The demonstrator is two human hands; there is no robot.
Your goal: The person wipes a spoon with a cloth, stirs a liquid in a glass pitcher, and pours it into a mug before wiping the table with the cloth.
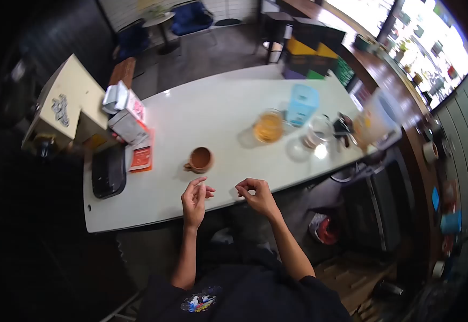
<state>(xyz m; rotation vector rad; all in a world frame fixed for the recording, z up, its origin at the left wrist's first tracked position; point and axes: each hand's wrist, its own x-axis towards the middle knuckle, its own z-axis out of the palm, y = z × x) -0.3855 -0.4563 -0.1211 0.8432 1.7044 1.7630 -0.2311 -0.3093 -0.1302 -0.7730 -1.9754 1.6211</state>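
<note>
A brown mug (pixel 200 159) stands upright on the pale tabletop (pixel 175 121), its handle turned toward the lower left. Just below it is my left hand (pixel 194 201), raised over the near edge with fingers apart and holding nothing. To its right, my right hand (pixel 258 196) hovers above the same edge. Its thumb and fingers are curled together, and I see nothing between them. Neither hand touches the mug.
Farther right stand a glass of amber liquid (pixel 269 127), a light-blue container (pixel 302 104), a clear glass (pixel 318 131) and a large clear pitcher (pixel 376 121). At left are a cream machine (pixel 73 102), a black tray (pixel 109 172) and an orange packet (pixel 141 158).
</note>
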